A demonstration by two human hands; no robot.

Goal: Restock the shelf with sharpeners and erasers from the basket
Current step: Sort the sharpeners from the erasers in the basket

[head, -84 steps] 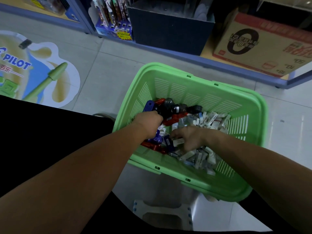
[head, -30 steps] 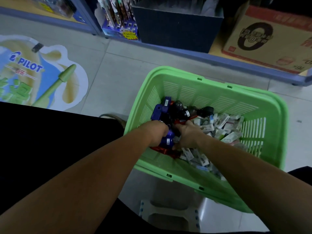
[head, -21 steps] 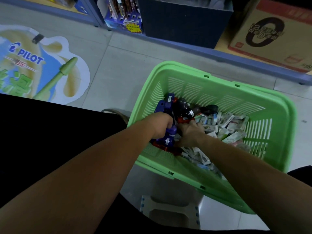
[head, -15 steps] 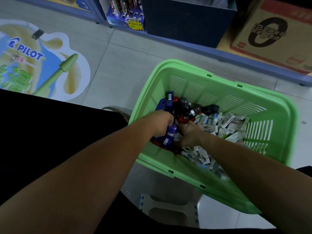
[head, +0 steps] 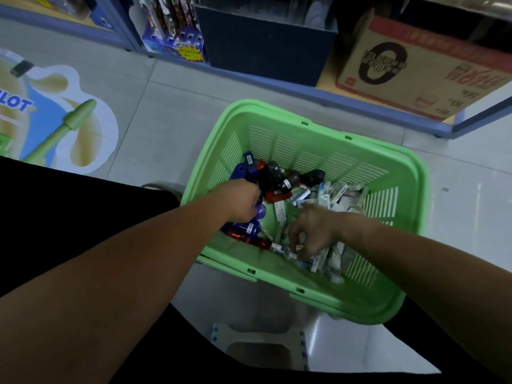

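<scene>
A green plastic basket [head: 318, 128] stands on the tiled floor in front of me. Its left side holds blue, red and black sharpeners [head: 273, 180]; its right side holds several small white wrapped erasers [head: 342, 194]. My left hand [head: 238, 202] is inside the basket and grips a bunch of blue sharpeners [head: 250, 227]. My right hand [head: 311, 230] reaches down into the erasers near the front wall, its fingers curled onto them. Whether it holds one I cannot tell.
A low blue shelf edge [head: 277, 84] runs across the back, carrying a dark box [head: 263, 48], a cardboard carton [head: 415, 67] and packs of pens [head: 171, 31]. A floor sticker [head: 52, 120] lies at the left. A small white stool [head: 257, 345] stands under me.
My right hand has left the sharpeners beside my left hand and moved right and toward me into the erasers. My left hand keeps its grip on the blue sharpeners.
</scene>
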